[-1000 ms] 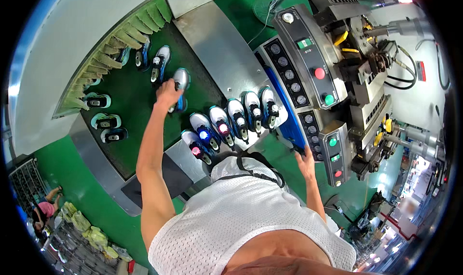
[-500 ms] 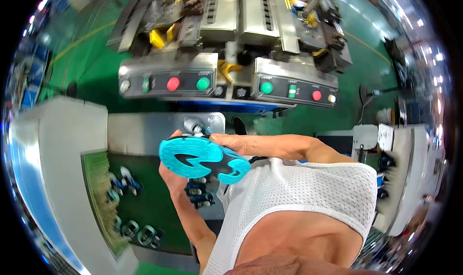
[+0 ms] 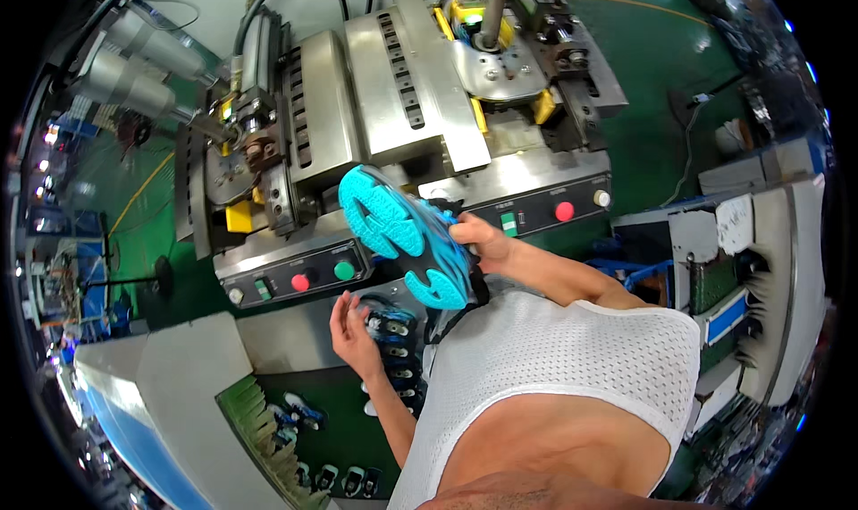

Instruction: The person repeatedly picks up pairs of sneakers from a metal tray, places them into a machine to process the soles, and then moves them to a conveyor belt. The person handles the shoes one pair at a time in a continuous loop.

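Observation:
A sports shoe (image 3: 393, 215) with a turquoise and black sole is held up in front of the machine, its sole facing me. My right hand (image 3: 478, 242) grips it by the upper on its right side; part of the fingers is hidden behind it. Apart from the shoe, my left hand (image 3: 355, 331) is raised with its fingers loosely spread and nothing in them. Next to that hand, a row of shoes (image 3: 398, 351) stands by the metal ledge.
A metal press machine (image 3: 384, 72) with two stations stands ahead. Its front carries control panels (image 3: 290, 276) with red and green buttons. Grey housings with bristle curtains (image 3: 259, 429) flank me left and right (image 3: 760, 331). More shoes (image 3: 299, 412) lie at lower left.
My left hand has let go of the shoe and dropped below it. The right hand has lifted the shoe toward the machine and tilted it more upright. The view has shifted.

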